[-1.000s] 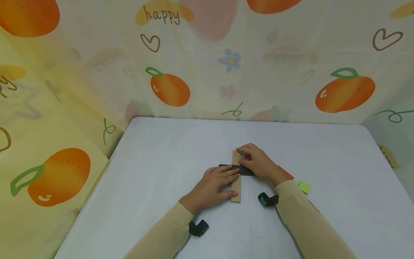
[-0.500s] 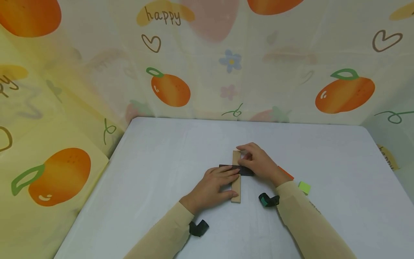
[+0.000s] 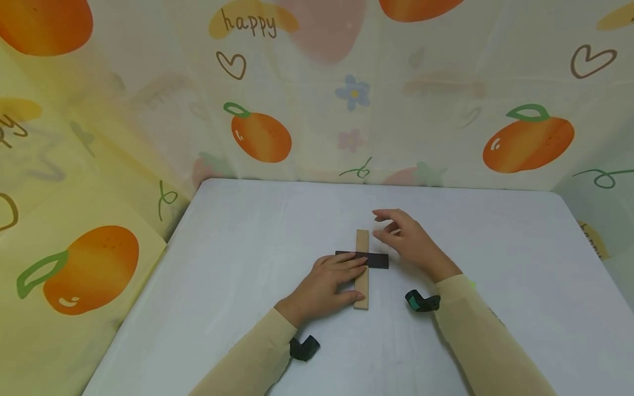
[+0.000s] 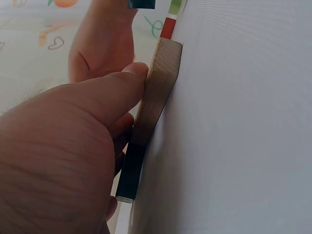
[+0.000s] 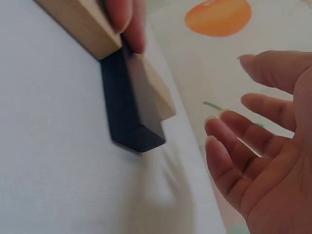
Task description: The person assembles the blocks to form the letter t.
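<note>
A black block (image 3: 378, 260) lies crosswise on the white table, a plain wooden block (image 3: 362, 286) meeting its near side and another wooden block (image 3: 362, 241) its far side, so the three form a cross. My left hand (image 3: 329, 286) rests over the left part with fingers extended, fingertips on the black block and thumb on the near wooden block (image 4: 156, 87). My right hand (image 3: 411, 242) hovers right of the far block, empty, its fingers spread and slightly bent. In the right wrist view the black block's free end (image 5: 129, 114) points toward the camera, apart from that hand.
A red-orange block (image 4: 168, 28) and a green block (image 4: 174, 7) stand beyond the wooden block in the left wrist view. In the head view my right sleeve (image 3: 485, 335) covers nearly all of them. A fruit-print cloth (image 3: 421, 137) hangs behind the table.
My right hand has let go of the far wooden block and moved up and to the right, its fingers spreading. The left hand and the blocks have stayed in place.
</note>
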`<state>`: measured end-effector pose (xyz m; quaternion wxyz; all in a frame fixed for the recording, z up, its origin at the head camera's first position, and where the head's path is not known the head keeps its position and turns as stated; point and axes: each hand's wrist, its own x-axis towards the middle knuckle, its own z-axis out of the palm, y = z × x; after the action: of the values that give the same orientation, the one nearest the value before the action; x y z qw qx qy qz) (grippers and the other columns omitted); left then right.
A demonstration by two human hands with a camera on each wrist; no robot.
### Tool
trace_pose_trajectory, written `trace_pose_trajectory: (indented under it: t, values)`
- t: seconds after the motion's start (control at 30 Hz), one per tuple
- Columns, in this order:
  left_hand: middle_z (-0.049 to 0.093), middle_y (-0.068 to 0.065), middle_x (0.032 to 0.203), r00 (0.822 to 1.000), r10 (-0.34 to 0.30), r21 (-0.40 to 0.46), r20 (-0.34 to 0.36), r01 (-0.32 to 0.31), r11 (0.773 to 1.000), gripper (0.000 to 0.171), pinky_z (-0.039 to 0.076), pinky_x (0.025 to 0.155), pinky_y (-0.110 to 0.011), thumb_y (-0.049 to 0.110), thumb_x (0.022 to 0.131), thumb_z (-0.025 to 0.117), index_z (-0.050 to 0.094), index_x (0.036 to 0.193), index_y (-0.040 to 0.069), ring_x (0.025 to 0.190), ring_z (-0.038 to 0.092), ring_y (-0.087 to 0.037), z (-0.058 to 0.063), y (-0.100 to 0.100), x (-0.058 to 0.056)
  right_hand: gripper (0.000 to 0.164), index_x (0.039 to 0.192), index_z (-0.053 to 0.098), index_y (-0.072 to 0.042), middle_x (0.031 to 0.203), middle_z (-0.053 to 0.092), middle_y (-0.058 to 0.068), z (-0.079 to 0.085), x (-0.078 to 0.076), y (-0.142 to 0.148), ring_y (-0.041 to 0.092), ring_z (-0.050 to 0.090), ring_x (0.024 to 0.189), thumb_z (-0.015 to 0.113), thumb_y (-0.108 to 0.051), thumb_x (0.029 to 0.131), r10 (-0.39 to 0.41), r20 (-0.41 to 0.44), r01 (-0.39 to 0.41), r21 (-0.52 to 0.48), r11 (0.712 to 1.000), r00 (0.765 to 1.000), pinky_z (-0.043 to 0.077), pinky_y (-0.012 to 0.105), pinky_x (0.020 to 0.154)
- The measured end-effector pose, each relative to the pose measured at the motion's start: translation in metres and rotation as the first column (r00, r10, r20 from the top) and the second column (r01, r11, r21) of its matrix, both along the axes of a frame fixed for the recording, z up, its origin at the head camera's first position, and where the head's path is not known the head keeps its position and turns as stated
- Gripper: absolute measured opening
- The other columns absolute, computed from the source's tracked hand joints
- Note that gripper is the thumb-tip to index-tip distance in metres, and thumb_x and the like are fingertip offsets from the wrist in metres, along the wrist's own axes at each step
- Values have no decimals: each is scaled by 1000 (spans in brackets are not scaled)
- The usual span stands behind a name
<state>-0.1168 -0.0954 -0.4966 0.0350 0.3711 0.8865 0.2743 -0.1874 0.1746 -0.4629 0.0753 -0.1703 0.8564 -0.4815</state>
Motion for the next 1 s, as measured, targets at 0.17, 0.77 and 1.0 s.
trace_pose_trajectory:
  t: [0.17,0.77,1.0]
  values:
    - [49,8,165,1000,-4,8,-1,4,1000,65,29,124,-52,44,103,78,60,157,11,159,31,-13,1,1,0,57,159,54,-10,148,60,14,9,5,6,30,62,119,68,-36,111,-15,38,18,-62,998,999,51,53,97]
    - [49,8,165,1000,0,0,9,0,1000,64,29,123,-52,42,104,78,60,157,11,159,31,-13,1,0,2,54,159,50,-1,145,58,22,29,26,37,51,59,120,24,-31,122,66,-67,-81,-247,966,996,55,34,99]
    - [50,6,165,1000,-7,31,16,6,1000,65,28,124,-52,40,102,80,60,157,9,159,32,-14,2,-1,1,57,164,46,-7,148,57,19,32,39,50,45,57,126,21,-36,121,50,-74,-66,-231,971,996,50,27,102]
